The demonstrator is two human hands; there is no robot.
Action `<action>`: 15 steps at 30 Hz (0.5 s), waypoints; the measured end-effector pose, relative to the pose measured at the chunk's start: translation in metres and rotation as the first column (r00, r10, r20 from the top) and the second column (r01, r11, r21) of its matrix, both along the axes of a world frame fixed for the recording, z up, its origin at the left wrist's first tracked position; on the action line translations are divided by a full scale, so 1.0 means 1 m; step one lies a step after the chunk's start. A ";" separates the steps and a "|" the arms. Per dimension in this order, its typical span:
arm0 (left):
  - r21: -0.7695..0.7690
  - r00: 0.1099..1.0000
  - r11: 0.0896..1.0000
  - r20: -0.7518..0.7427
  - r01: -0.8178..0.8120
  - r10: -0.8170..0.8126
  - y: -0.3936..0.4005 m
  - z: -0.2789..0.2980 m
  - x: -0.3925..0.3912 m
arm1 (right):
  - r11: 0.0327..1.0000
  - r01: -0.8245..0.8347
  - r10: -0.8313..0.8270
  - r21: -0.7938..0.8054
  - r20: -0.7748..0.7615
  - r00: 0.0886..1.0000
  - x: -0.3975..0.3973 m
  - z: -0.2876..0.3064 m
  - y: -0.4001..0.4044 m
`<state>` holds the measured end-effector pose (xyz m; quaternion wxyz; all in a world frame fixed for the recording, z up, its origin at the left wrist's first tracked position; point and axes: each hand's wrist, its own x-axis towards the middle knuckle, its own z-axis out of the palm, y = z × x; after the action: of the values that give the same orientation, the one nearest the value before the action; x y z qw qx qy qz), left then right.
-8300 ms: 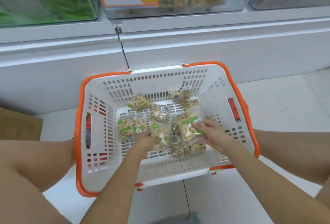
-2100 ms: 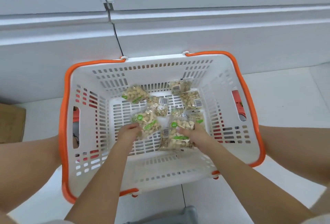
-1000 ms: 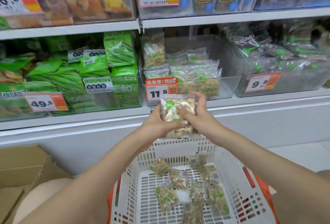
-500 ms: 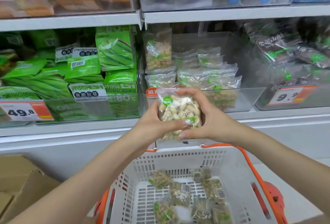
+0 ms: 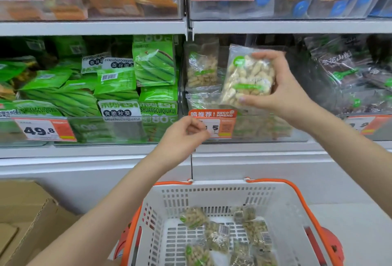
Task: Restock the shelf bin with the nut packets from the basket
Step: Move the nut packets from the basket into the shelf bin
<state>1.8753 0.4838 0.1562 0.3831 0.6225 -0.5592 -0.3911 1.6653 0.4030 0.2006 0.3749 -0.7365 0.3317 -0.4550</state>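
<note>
Your right hand (image 5: 282,94) is raised toward one o'clock, arm stretched forward, thumb under and fingers (image 5: 265,56) curled over the top of a packet (image 5: 247,77) in a firm grip. Your left hand (image 5: 182,138) sits lower, near twelve o'clock, fingers loosely curled and holding nothing, forearm angled up from seven o'clock.

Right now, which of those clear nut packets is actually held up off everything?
The clear nut packet gripped by the right hand before the shelf bin; the others lie in the white basket.
</note>
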 end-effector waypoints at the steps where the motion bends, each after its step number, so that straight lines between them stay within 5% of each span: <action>1: -0.017 1.000 1.000 0.012 0.017 -0.017 0.000 -0.003 0.000 | 0.999 0.016 -0.017 -0.034 -0.030 0.999 0.005 0.005 -0.011; 10: -0.063 0.998 0.998 0.065 -0.006 0.011 -0.008 -0.008 -0.002 | 0.988 -0.049 0.013 -0.143 -0.246 0.969 0.066 0.005 -0.078; 15: -0.076 0.997 0.997 0.077 0.022 -0.016 -0.010 -0.013 0.003 | 0.984 -0.108 0.025 -0.141 -0.492 0.870 0.073 -0.010 -0.089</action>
<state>1.8785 0.4740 0.1436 0.3816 0.6164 -0.5938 -0.3489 1.7387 0.3141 0.1903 0.2328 -0.8667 0.3513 -0.2671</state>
